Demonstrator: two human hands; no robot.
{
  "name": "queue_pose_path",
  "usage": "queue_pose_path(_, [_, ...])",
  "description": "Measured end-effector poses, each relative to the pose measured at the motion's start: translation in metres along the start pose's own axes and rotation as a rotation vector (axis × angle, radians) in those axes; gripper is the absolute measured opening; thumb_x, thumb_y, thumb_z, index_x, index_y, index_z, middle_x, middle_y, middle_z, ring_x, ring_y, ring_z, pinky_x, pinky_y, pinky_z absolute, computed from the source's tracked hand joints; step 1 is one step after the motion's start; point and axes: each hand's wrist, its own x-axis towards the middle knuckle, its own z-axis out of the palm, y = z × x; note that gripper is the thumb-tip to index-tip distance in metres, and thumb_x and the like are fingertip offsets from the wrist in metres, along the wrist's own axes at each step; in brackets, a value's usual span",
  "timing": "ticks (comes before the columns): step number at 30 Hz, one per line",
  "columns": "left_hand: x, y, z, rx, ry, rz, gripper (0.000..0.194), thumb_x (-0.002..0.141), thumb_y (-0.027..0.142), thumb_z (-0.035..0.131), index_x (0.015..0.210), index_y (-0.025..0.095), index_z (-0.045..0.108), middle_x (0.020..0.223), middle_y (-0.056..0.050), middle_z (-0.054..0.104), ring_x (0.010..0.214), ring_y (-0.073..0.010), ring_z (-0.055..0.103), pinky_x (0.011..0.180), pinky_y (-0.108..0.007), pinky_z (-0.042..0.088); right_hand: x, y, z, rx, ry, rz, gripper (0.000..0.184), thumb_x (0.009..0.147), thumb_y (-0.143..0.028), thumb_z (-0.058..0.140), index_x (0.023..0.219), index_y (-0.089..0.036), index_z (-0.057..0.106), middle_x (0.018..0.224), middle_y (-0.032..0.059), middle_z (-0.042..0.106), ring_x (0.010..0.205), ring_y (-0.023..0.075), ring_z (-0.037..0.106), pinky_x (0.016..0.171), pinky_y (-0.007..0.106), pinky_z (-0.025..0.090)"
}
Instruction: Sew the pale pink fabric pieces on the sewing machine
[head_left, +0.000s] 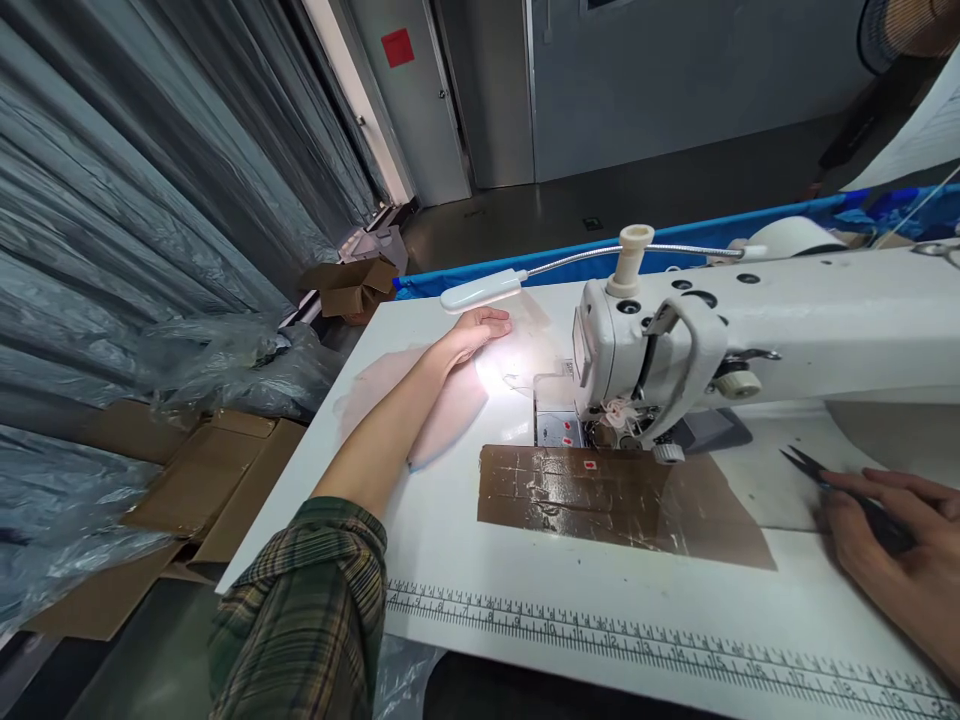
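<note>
My left hand [478,332] reaches across the white table beneath the lamp head, its fingers stretched out on thin sheer fabric. A pale pinkish piece of this sheer fabric [450,410] lies under my forearm, with a bluish lower edge. At the right, my right hand [900,550] is closed around dark thread snips [806,462], their pointed blades facing left and slightly apart. Between my hands stands a white sewing machine [810,330]. Its needle area is partly hidden by the machine head and a tangle of pale thread [619,412].
A white gooseneck lamp [484,290] lights the fabric. Brown tape [570,490] covers the tabletop before the machine, and a printed ruler [600,635] runs along the front edge. Cardboard boxes [217,470] and clear plastic stand at left. Part of another person shows top right.
</note>
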Motion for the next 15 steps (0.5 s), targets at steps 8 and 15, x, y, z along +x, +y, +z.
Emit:
queue_pose_path(8, [-0.0034,0.0009,-0.0044,0.053,0.033,0.013,0.018,0.079,0.016,0.064,0.097,0.016,0.067,0.106,-0.008,0.072,0.090,-0.0150,0.066,0.082,-0.027,0.052,-0.0004,0.0017,-0.0016,-0.010,-0.064,0.021,0.043,0.073,-0.057,0.050,0.088,-0.022,0.071,0.112,0.0139,0.060,0.097,0.0351,0.060,0.061,0.048,0.053])
queue_pose_path(15, [-0.0025,-0.0003,-0.0042,0.026,0.033,0.018,0.039,0.075,0.015,0.067,0.114,0.017,0.066,0.106,-0.010,0.072,0.093,-0.0173,0.067,0.079,-0.027,0.053,0.0012,-0.0051,-0.0033,-0.004,-0.044,0.064,0.042,0.072,-0.057,0.053,0.085,-0.023,0.071,0.111,0.0136,0.060,0.086,0.0329,0.060,0.053,0.045,0.052])
